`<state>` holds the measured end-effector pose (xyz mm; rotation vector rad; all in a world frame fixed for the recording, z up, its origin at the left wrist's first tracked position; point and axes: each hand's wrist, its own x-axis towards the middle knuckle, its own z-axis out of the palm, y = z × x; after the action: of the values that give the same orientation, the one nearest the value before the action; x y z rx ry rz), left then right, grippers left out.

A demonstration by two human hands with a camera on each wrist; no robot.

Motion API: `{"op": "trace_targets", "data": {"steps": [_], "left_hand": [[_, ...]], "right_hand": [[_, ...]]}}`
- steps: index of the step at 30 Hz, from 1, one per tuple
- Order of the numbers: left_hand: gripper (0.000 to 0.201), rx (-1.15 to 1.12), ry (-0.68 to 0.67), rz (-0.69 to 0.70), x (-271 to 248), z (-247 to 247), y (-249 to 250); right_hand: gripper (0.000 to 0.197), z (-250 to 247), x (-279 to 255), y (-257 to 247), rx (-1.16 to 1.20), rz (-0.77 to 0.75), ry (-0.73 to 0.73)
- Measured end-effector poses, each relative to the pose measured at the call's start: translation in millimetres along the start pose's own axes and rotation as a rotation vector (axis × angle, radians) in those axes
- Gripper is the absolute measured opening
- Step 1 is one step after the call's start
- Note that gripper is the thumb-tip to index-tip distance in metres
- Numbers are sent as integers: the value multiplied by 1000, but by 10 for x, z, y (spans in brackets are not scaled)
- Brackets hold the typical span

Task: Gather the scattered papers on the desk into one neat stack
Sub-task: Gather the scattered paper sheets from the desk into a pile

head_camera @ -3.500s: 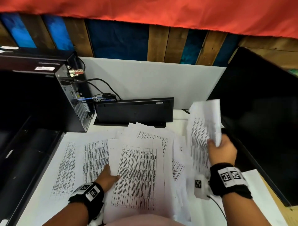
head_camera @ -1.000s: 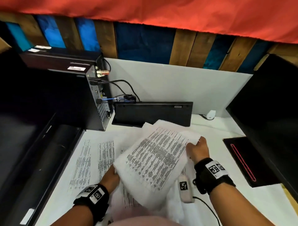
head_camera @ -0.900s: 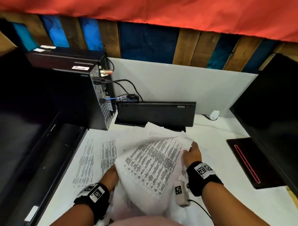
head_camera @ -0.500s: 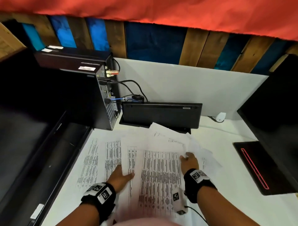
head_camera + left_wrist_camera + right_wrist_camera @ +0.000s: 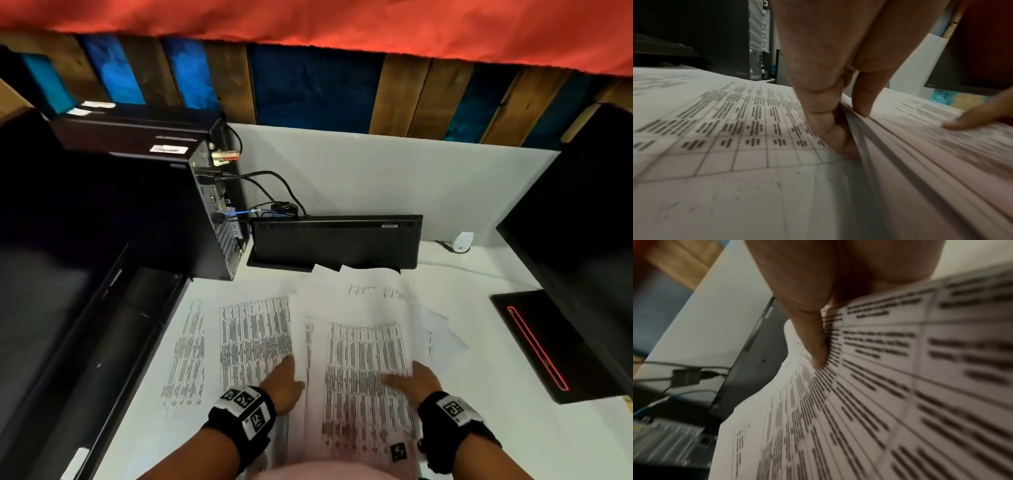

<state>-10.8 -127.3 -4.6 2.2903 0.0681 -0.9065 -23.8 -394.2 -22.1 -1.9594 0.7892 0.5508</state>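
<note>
pinching the pile (image 5: 363, 370) edges, both hands, left (image 5: 284, 380) and right (image 5: 416, 378), should square these thin, floppy, slippery sheets against the bench (image 5: 479, 428).

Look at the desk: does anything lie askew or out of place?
Yes. The papers are fanned unevenly, corners jutting right and under the keyboard; two sheets lie apart on the left.

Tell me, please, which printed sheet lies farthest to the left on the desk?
The skewed sheet nearest the desk's left edge; both hands are on the others.
</note>
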Motion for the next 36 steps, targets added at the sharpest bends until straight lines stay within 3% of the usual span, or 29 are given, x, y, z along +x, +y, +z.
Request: {"op": "trace_targets", "data": {"steps": [2, 5, 7, 10, 13, 16, 18, 21, 24, 28, 31, 33, 36], "left_hand": [[12, -57, 78, 20, -2, -163, -40], [13, -63, 462, -101, -33, -548, -347], [36, 52, 609, -299, -65, -768, -633], [76, 130, 587, -577, -100, -880, -1072], [118, 77, 569, -634, -160, -804, -1224], [133, 172, 517, -608, -160, -765, -1148], [131, 120, 512, -533, -124, -779, -1106], [123, 8, 518, -468, -136, -835, -1083], [124, -17, 596, -562, -204, -789, -1090], [125, -208, 654, -488, -181, -621, -950], [100, -409, 573, -483, -120, -624, -818], [86, -384, 509, -478, -136, -621, -722], [82, -127, 481, -441, -183, -561, -607]], "right_hand": [[54, -94, 14, 34, 42, 6, 3], [47, -149, 68, 87, 63, 40, 4], [44, -142, 74, 74, 59, 58, 4], [52, -117, 125, 38, -5, 85, -6], [74, -87, 165, -45, -91, 129, 0], [66, -119, 106, -139, -189, 131, 95], [61, -184, 78, -180, -253, 113, 164], [58, -274, 106, -119, -306, 90, 157], [58, -293, 230, -24, -263, 126, 133], [85, -268, 268, 18, -182, 184, 84], [91, -210, 261, 92, -126, 176, 63], [92, -179, 270, 142, -93, 165, 49], [94, -146, 315, 178, -76, 146, 49]]}}
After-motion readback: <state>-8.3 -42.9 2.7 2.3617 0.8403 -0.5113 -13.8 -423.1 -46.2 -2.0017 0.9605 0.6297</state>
